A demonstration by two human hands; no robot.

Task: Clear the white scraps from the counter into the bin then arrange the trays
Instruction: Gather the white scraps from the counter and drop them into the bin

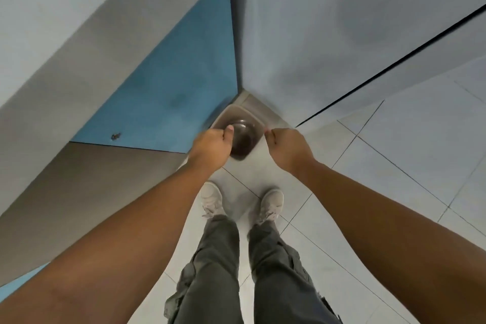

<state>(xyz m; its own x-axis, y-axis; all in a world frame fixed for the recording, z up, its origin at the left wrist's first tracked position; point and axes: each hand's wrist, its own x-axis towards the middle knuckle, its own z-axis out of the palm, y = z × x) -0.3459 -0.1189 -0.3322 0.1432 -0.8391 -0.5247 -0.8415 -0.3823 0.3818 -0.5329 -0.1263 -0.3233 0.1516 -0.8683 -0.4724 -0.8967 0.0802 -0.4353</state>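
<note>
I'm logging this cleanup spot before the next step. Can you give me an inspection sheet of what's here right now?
Surface: pale tiled floor; no counter top in view.
Job's things: bin with a dark inside stands on the floor in the corner, open at the top; white scraps and trays, nothing seen.
Clutter: nothing seen.
Hands: left hand and right hand, both with curled fingers, near the bin's mouth; cannot tell whether they hold scraps.
Cables: nothing seen.
Surroundings: blue panel left of the bin, grey wall behind it; the person's pale shoes and grey trousers below.
</note>
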